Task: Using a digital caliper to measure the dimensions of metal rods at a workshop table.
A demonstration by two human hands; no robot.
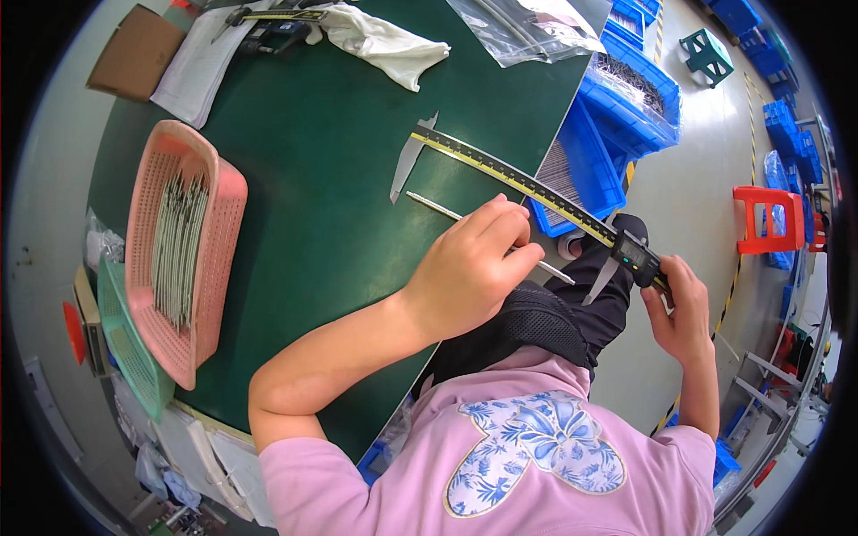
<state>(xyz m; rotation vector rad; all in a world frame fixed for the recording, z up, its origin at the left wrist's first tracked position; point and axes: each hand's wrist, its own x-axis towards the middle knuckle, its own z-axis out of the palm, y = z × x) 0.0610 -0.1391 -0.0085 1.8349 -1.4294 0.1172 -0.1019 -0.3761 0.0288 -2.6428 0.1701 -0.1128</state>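
Note:
My left hand [469,263] is closed around a thin silvery metal rod [433,205], whose two ends stick out on either side of the fingers. My right hand [683,308] grips a long digital caliper [509,174] at its display end. The caliper is opened wide, with its beam running just beyond the rod. One rod end lies near the fixed jaw [407,168], the other near the sliding jaw [601,282]; small gaps seem to show at both. Fingers hide the rod's middle.
On the green table [304,205], a pink basket [231,232] holds many similar rods [181,250], beside a green basket [134,348]. A white glove [380,45], another caliper [277,15] and a plastic bag [509,36] lie farther back. Blue bins [657,125] and a red stool [769,219] stand right.

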